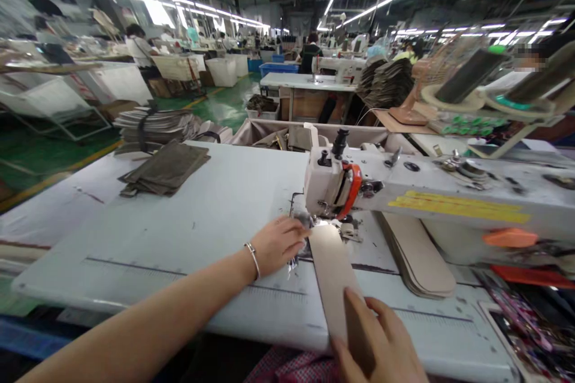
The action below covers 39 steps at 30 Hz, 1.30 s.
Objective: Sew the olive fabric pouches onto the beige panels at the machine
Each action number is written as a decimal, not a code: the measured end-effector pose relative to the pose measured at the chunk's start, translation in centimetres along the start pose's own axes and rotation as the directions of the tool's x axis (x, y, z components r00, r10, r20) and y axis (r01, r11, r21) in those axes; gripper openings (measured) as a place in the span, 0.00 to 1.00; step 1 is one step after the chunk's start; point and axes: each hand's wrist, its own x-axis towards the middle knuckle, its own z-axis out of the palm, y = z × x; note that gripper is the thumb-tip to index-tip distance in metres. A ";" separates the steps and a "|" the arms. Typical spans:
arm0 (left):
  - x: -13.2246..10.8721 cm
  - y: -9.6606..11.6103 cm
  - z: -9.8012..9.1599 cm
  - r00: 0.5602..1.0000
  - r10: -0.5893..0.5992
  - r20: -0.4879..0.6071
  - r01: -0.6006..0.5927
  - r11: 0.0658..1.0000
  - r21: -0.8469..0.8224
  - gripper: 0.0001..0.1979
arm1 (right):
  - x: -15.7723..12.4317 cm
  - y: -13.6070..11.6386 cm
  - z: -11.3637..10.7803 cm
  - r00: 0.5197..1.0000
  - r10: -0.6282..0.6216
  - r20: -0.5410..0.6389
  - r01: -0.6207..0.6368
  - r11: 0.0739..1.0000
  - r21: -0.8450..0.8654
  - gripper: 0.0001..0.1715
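Note:
A long beige strip with a rounded end (331,269) lies on the sewing machine bed, its far end at the presser foot under the machine head (330,185). My left hand (279,244), with a silver bracelet at the wrist, lies on the bed left of the strip. Its fingers stretch towards the needle area, and the fingertips touch or nearly touch the strip's left edge. Near the table's front edge, my right hand (381,341) grips the strip's near end between thumb and fingers, bending it up to show a darker underside.
Stacked beige pieces (417,257) lie under the machine arm (449,191). Dark grey-brown pieces (166,169) are piled at the table's left, with a tied bundle (155,125) behind. Thread cones (471,75) stand at right. A fabric-lined bin (265,130) sits behind the table.

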 end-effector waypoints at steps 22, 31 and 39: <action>-0.3 0.2 1.2 0.993 0.073 0.095 -0.081 0.993 0.090 0.19 | 6.2 -1.7 0.3 0.886 0.203 0.416 -0.422 0.724 0.546 0.19; -0.3 0.1 1.2 0.995 0.067 0.075 -0.074 0.993 0.087 0.20 | 6.4 -1.9 0.4 0.880 0.190 0.436 -0.424 0.728 0.538 0.19; -0.3 -0.2 1.5 0.997 0.063 0.051 -0.066 0.996 0.062 0.19 | 6.4 -2.1 0.6 0.887 0.182 0.424 -0.402 0.756 0.517 0.20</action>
